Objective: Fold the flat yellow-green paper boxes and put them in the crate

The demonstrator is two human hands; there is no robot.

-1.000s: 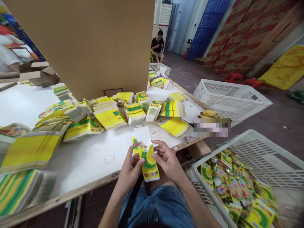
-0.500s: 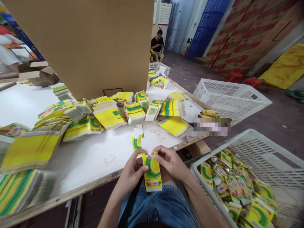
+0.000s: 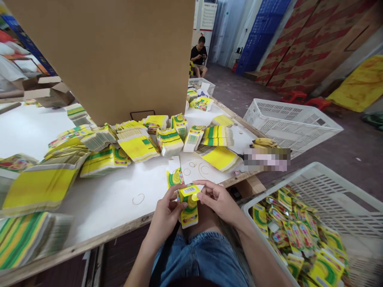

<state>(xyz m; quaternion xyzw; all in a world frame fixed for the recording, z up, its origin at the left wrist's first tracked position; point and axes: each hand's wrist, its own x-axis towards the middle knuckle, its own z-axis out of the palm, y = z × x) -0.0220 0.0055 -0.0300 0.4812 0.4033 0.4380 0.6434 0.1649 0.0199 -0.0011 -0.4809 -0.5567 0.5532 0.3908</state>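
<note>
Over my lap, at the table's front edge, a small yellow and green carton (image 3: 189, 213) is held upright. My left hand (image 3: 169, 207) grips its left side, thumb on the front and fingers behind. At the carton's top, a flap with a barcode (image 3: 189, 190) faces me. My right hand (image 3: 214, 199) has its thumb and index finger at the right end of that flap; its other fingers are curled. Just behind my hands, another yellow carton (image 3: 174, 176) with a raised white flap lies on the white table (image 3: 110, 199).
Stacks of flat yellow cartons (image 3: 139, 145) line the table before a large cardboard sheet (image 3: 125, 59). Rubber bands (image 3: 138, 199) lie loose. At my right, a white crate (image 3: 249, 213) holds many filled packs; another crate (image 3: 293, 119) stands behind. Bananas (image 3: 265, 142) rest at the table's right edge. A person (image 3: 199, 56) sits farther back.
The carton's open top now shows a barcode flap folded over toward me. Both hands and the carton have risen slightly, and my right hand's fingers have shifted along the top.
</note>
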